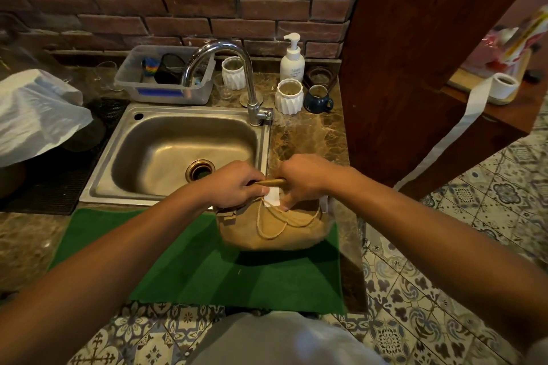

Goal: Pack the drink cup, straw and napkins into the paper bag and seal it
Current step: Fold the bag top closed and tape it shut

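A brown paper bag (pixel 272 228) with twine handles stands on a green mat (pixel 189 264) at the counter's front, right of the sink. Its top edge is folded over into a narrow roll. My left hand (pixel 234 187) grips the left end of that fold and my right hand (pixel 302 178) grips the right end. A white strip (pixel 272 196), paper or tape, lies over the fold between my hands and down the bag's front. The cup, straw and napkins are not visible.
A steel sink (pixel 178 157) with a tap (pixel 237 77) lies behind the mat. White ribbed cups (pixel 289 96), a soap pump bottle (pixel 293 61), a blue mug (pixel 318 99) and a plastic tub (pixel 163 77) stand at the back. A wooden pillar (pixel 415 53) rises on the right; a white plastic bag (pixel 38 115) sits left.
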Tool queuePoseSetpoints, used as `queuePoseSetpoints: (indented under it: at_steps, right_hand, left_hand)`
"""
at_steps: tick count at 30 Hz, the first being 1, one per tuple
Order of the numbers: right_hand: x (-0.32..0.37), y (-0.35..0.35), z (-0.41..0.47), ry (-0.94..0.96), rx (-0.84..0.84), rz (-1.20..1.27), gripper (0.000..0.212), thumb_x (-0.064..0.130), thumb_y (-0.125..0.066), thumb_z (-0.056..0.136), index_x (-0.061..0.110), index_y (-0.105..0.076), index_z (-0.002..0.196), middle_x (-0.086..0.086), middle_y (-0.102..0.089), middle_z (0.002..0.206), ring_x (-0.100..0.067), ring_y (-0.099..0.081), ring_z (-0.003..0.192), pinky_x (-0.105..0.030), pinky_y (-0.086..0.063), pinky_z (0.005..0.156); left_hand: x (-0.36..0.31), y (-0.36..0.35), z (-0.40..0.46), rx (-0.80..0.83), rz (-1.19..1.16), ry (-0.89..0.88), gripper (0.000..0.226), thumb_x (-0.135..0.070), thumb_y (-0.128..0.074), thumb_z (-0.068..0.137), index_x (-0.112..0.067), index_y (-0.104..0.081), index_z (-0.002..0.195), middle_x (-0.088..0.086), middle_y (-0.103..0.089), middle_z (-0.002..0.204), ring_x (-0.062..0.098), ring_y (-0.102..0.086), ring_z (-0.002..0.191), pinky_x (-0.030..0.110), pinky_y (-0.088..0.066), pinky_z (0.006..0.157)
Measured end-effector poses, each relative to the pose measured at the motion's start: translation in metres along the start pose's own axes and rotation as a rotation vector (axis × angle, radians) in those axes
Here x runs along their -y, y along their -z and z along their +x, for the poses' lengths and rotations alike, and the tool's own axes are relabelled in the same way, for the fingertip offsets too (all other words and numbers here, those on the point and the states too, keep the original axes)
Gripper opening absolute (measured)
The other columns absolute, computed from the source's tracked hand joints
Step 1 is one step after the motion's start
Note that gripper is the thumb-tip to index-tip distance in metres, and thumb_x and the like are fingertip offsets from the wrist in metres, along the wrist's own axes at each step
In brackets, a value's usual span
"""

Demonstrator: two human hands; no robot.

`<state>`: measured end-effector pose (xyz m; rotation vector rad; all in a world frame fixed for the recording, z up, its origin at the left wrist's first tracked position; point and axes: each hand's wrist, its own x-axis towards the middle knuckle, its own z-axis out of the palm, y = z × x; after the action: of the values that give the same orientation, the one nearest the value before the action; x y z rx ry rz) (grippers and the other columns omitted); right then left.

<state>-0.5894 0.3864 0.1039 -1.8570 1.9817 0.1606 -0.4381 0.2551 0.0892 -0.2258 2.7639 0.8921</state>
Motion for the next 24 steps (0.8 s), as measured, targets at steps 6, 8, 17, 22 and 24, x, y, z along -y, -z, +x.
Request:
queuePoseSetpoints:
  at_steps: [6,8,17,22,24]
  right_hand:
    - [0.000,0.002,0.004,0.052,-0.047,0.071,0.034,0.061,-0.069,0.085,0.028,-0.064,0.078,0.010,-0.055,0.065,-0.011,-0.051,0.063,-0.030,-0.035,0.054]
    - [-0.002,0.001,0.002,0.048,0.000,0.066,0.025,0.053,-0.071,0.087,0.030,-0.062,0.081,0.012,-0.053,0.067,-0.011,-0.050,0.066,-0.030,-0.035,0.057]
    - [-0.012,0.001,-0.003,0.091,-0.056,0.122,0.023,0.046,-0.066,0.094,0.025,-0.074,0.094,0.014,-0.050,0.064,-0.003,-0.044,0.061,-0.030,-0.035,0.062]
    - [-0.029,-0.005,-0.011,0.051,0.132,0.248,0.017,0.035,-0.070,0.092,0.035,-0.059,0.079,0.011,-0.060,0.078,-0.012,-0.056,0.075,-0.034,-0.043,0.068]
    - [-0.039,-0.003,-0.019,0.019,0.148,0.389,0.009,0.043,-0.069,0.093,0.035,-0.069,0.088,0.008,-0.069,0.086,-0.012,-0.062,0.081,-0.037,-0.051,0.074]
  left_hand:
    - [-0.003,-0.005,-0.001,0.002,-0.028,-0.040,0.027,-0.025,-0.061,0.098,-0.014,-0.063,0.073,0.008,-0.061,0.062,0.013,-0.048,0.053,0.028,-0.035,0.054]
    - [-0.002,-0.006,-0.001,0.007,-0.028,-0.031,0.028,-0.025,-0.061,0.098,-0.012,-0.063,0.074,0.008,-0.061,0.063,0.014,-0.050,0.054,0.028,-0.036,0.055]
    - [0.000,-0.006,0.002,0.007,-0.021,-0.051,0.027,-0.029,-0.061,0.098,-0.013,-0.067,0.076,0.005,-0.061,0.063,0.016,-0.053,0.057,0.032,-0.037,0.056]
    - [-0.004,-0.012,0.004,0.009,0.029,-0.037,0.028,-0.033,-0.061,0.097,-0.011,-0.072,0.083,0.006,-0.067,0.068,0.019,-0.059,0.062,0.037,-0.044,0.061]
    - [-0.002,-0.011,0.003,0.004,0.004,-0.011,0.027,-0.032,-0.062,0.097,-0.012,-0.073,0.084,0.007,-0.068,0.070,0.020,-0.061,0.064,0.040,-0.046,0.063]
